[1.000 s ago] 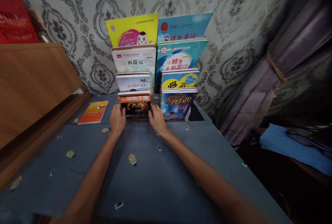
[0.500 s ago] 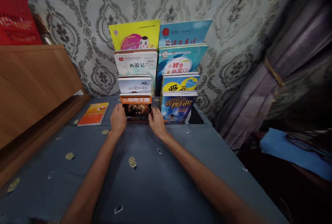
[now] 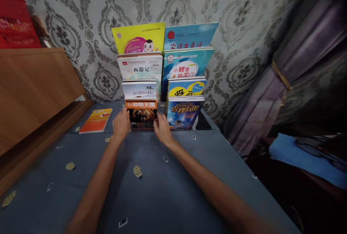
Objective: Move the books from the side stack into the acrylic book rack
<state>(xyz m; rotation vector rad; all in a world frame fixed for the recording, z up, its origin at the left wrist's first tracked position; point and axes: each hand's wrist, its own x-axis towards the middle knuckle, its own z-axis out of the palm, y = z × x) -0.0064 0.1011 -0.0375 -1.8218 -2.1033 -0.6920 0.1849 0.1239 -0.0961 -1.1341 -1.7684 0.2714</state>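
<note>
Two tiered rows of upright books stand against the wall. At the front of the left row is a book with an orange band and a lion [image 3: 142, 114] on its cover. My left hand [image 3: 121, 122] is closed on its left edge, and my right hand [image 3: 162, 127] grips its right edge, fingertips partly hidden. Just behind stand a pale book [image 3: 139, 90], a white book [image 3: 141, 68] and a tall yellow book [image 3: 138, 38]. Beside my right hand, the right row begins with a dark blue book [image 3: 184, 114], with a yellow-and-blue book [image 3: 187, 86] behind it.
An orange book [image 3: 96, 120] lies flat at the left on the blue patterned cloth [image 3: 151, 205]. A wooden headboard-like panel [image 3: 38, 89] with a red basket [image 3: 17, 24] borders the left. A dark flat object [image 3: 204, 122] lies right of the rows, and a tied curtain [image 3: 252, 118] hangs farther right.
The view has shifted slightly, so everything sits a little farther left. Both hands stay at the sides of the lion book, with hardly any movement.
</note>
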